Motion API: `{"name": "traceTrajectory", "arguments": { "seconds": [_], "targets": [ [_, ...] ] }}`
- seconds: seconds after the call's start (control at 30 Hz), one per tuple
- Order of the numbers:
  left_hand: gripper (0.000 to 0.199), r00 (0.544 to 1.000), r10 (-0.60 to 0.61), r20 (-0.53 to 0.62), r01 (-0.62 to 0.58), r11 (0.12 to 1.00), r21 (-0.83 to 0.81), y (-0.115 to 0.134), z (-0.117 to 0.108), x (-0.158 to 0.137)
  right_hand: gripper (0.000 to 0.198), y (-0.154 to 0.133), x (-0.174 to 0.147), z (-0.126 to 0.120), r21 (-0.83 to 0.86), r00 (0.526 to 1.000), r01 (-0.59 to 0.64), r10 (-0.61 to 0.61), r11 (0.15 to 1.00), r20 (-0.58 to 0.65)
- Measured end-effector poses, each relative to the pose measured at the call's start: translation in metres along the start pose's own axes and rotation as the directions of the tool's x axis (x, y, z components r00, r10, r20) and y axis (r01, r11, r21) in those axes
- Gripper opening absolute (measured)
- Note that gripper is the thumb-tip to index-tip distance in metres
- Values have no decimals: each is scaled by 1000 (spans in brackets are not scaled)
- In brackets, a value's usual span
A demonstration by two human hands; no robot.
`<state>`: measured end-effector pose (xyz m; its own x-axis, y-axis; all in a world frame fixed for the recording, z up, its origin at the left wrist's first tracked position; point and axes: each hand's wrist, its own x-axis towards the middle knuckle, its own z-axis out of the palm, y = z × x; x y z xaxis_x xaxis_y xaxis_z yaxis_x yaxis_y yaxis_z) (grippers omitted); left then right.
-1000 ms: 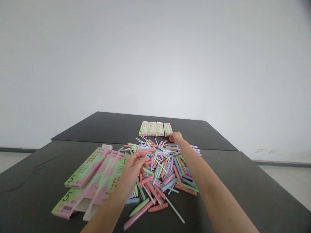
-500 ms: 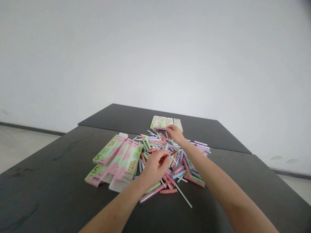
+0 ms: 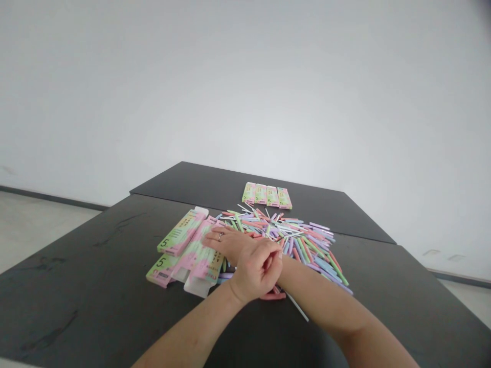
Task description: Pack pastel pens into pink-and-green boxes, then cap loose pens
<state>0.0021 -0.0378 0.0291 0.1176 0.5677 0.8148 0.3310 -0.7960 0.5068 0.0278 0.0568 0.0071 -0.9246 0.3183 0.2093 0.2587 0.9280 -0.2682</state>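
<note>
My left hand (image 3: 258, 268) is closed, fingers curled in over the near part of a heap of pastel-coloured pen-like sticks (image 3: 307, 248). Whatever it may hold is hidden. Behind it my right forearm crosses to the left. My right hand (image 3: 226, 241), with a ring on one finger, has its fingers stretched out over flat pink-and-green cartons (image 3: 180, 232) marked "5". Its fingertips lie on or just above the nearest carton; contact is unclear. One carton has a white flap (image 3: 196, 287) folded open toward me.
Several similar cartons (image 3: 266, 195) lie in a row at the back of the heap. Thin white sticks (image 3: 298, 308) lie among the coloured ones, one pointing toward me. The black table (image 3: 95, 276) has a seam across it, and a white wall (image 3: 245, 92) stands behind.
My right hand has swung from the far side of the heap, near the row of cartons, leftward to the nearer cartons. My left hand has shifted slightly right and nearer, fingers still curled.
</note>
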Motion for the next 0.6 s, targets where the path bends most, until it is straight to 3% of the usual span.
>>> {"name": "traceTrajectory", "arguments": {
  "seconds": [0.1, 0.2, 0.33, 0.5, 0.6],
  "targets": [
    [15, 1000, -19, -15, 19, 1000, 5, 0, -1, 1, 45, 0, 5, -2, -139, 1000, 25, -24, 990, 10],
    [15, 1000, -6, -21, 7, 1000, 31, 2, -2, -1, 44, 1, 5, -11, -176, 996, 84, -78, 981, 41],
    [15, 999, 46, -2, -46, 997, 60, 6, -2, -3, 39, 4, -2, -20, -142, 993, 116, -110, 983, 48],
    [15, 993, 116, 8, -116, 992, 58, 9, 0, -2, 29, 7, 0, -11, -145, 992, 122, -118, 982, 33],
    [16, 993, 115, -7, -114, 991, 64, 8, -1, -1, 28, 7, 3, -12, 12, 998, 49, -49, 999, -38]
  ]
}}
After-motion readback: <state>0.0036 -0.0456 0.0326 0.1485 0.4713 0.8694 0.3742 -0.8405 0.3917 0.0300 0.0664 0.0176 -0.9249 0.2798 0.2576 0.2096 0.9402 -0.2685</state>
